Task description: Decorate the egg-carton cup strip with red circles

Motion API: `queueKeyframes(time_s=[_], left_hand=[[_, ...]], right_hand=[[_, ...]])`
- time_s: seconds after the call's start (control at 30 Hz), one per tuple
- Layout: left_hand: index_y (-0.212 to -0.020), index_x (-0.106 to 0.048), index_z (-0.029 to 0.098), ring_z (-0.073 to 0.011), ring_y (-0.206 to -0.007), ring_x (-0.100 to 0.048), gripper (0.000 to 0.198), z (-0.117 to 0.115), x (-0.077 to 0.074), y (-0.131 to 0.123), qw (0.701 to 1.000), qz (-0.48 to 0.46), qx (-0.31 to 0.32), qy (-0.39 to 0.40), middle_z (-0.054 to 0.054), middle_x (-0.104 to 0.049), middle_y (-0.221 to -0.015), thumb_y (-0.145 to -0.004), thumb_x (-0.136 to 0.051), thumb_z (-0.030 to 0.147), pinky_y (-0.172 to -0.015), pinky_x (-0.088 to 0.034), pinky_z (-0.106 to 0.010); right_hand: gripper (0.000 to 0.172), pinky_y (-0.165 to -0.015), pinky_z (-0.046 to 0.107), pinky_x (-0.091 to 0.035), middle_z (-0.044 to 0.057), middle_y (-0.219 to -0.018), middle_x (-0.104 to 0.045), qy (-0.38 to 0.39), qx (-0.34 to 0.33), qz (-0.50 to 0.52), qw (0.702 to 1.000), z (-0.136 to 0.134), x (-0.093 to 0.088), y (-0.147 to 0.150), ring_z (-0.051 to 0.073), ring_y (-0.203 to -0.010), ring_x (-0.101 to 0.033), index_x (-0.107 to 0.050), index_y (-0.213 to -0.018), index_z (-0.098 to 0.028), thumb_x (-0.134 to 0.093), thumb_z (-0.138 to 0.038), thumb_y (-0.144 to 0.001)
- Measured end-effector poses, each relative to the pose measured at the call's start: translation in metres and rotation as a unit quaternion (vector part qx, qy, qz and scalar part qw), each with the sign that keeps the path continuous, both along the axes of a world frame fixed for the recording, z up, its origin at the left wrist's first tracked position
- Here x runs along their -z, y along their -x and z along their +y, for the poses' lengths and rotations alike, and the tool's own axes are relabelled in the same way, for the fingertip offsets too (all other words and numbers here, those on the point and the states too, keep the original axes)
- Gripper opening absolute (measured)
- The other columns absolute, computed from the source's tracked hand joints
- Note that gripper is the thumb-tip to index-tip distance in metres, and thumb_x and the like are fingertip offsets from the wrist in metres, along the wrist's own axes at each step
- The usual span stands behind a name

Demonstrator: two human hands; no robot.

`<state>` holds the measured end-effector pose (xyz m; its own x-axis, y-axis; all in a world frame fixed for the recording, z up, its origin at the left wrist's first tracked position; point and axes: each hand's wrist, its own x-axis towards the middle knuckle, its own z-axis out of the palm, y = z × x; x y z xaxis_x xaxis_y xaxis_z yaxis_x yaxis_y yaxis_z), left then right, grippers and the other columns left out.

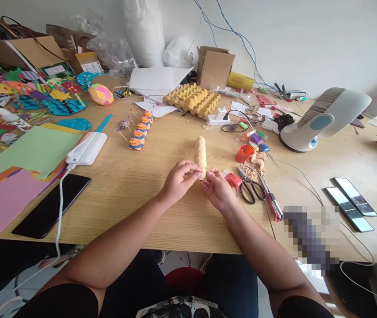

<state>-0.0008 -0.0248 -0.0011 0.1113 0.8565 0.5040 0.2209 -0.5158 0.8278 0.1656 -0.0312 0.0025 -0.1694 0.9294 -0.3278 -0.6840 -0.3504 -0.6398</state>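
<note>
A long, bumpy, cream-coloured strip (200, 149), shaped like a row of egg-carton cups, lies on the table and points away from me. At its near end, my left hand (182, 176) pinches a small red piece, perhaps clay, against the strip. My right hand (218, 185) closes its fingers on the right side of that same end. Just right of the right hand lies a packet of red clay (233, 180). Farther off to the left stands a blue-and-orange egg-carton caterpillar (141, 130) with several pins sticking up from it.
Black-handled scissors (252, 187) and a red utility knife (273, 204) lie at right, near a red tape roll (245, 153). Behind are a yellow egg tray (193, 99) and a white fan (324, 119). Coloured paper (25, 154), a power bank (89, 149) and a black phone (51, 205) occupy the left.
</note>
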Motion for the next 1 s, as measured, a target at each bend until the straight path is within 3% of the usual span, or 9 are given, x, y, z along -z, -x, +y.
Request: queueKeyframes(time_s=[0.2, 0.33, 0.47, 0.6, 0.7, 0.83, 0.93, 1.0], left_hand=[[-0.1, -0.074, 0.021, -0.0184, -0.099, -0.067, 0.021, 0.0, -0.002, 0.003, 1.0, 0.004, -0.003, 0.017, -0.007, -0.069, -0.105, -0.099, -0.064, 0.039, -0.084, -0.055, -0.03], [-0.11, -0.075, 0.021, -0.0214, -0.108, -0.065, 0.031, -0.003, -0.009, 0.005, 0.999, 0.006, 0.029, 0.021, -0.009, -0.068, -0.111, -0.105, -0.051, 0.041, -0.095, -0.053, -0.034], [-0.117, -0.075, 0.023, -0.0237, -0.111, -0.063, 0.038, -0.006, -0.015, 0.006, 0.996, 0.072, 0.041, -0.033, -0.01, -0.068, -0.112, -0.107, -0.044, 0.041, -0.102, -0.049, -0.039], [-0.117, -0.076, 0.022, -0.0253, -0.108, -0.061, 0.038, -0.008, -0.016, 0.007, 0.986, 0.148, 0.035, -0.069, -0.011, -0.068, -0.112, -0.105, -0.046, 0.043, -0.102, -0.047, -0.042], [-0.115, -0.078, 0.022, -0.0256, -0.113, -0.062, 0.043, -0.008, -0.016, 0.006, 0.993, 0.108, 0.039, -0.035, -0.011, -0.068, -0.115, -0.105, -0.044, 0.046, -0.106, -0.046, -0.043], [-0.11, -0.081, 0.023, -0.0243, -0.124, -0.062, 0.05, -0.007, -0.015, 0.005, 0.995, 0.004, 0.066, 0.074, -0.01, -0.068, -0.121, -0.107, -0.039, 0.049, -0.114, -0.044, -0.041], [-0.114, -0.08, 0.023, -0.024, -0.125, -0.063, 0.041, -0.005, -0.012, 0.005, 0.991, -0.038, 0.062, 0.113, -0.009, -0.068, -0.127, -0.105, -0.049, 0.048, -0.11, -0.048, -0.038], [-0.117, -0.078, 0.023, -0.024, -0.121, -0.065, 0.032, -0.003, -0.01, 0.004, 0.995, -0.029, 0.036, 0.083, -0.009, -0.068, -0.126, -0.099, -0.061, 0.045, -0.103, -0.053, -0.037]], right_hand=[[0.021, -0.077, 0.022, -0.061, -0.005, -0.081, -0.074, -0.032, -0.045, -0.009, 0.998, -0.001, 0.0, -0.001, 0.01, -0.075, -0.071, -0.063, -0.086, -0.024, -0.081, -0.015, -0.081], [0.014, -0.082, 0.026, -0.061, -0.003, -0.089, -0.077, -0.03, -0.045, -0.009, 0.998, -0.001, 0.0, -0.001, 0.012, -0.082, -0.071, -0.069, -0.087, -0.023, -0.083, -0.023, -0.082], [0.023, -0.085, 0.027, -0.06, -0.002, -0.091, -0.077, -0.043, -0.053, -0.017, 0.998, -0.001, -0.001, 0.001, 0.012, -0.086, -0.071, -0.072, -0.088, -0.022, -0.087, -0.036, -0.08], [0.027, -0.085, 0.026, -0.061, -0.003, -0.085, -0.075, -0.054, -0.067, -0.026, 0.996, -0.002, 0.0, 0.001, 0.012, -0.085, -0.071, -0.071, -0.082, -0.021, -0.093, -0.035, -0.074], [0.026, -0.084, 0.025, -0.061, -0.002, -0.087, -0.076, -0.053, -0.059, -0.02, 0.997, -0.001, -0.001, 0.001, 0.011, -0.084, -0.071, -0.072, -0.082, -0.02, -0.094, -0.031, -0.072], [0.02, -0.085, 0.025, -0.061, -0.002, -0.087, -0.075, -0.037, -0.061, -0.019, 0.997, 0.0, -0.002, -0.001, 0.011, -0.081, -0.07, -0.072, -0.082, -0.02, -0.09, -0.026, -0.076], [0.018, -0.084, 0.026, -0.061, -0.002, -0.084, -0.075, -0.031, -0.061, -0.023, 0.997, 0.0, -0.003, -0.001, 0.011, -0.08, -0.07, -0.072, -0.083, -0.02, -0.089, -0.023, -0.077], [0.018, -0.084, 0.026, -0.061, -0.002, -0.085, -0.074, -0.037, -0.06, -0.022, 0.997, 0.0, -0.002, -0.002, 0.011, -0.08, -0.07, -0.073, -0.084, -0.02, -0.089, -0.023, -0.077]])
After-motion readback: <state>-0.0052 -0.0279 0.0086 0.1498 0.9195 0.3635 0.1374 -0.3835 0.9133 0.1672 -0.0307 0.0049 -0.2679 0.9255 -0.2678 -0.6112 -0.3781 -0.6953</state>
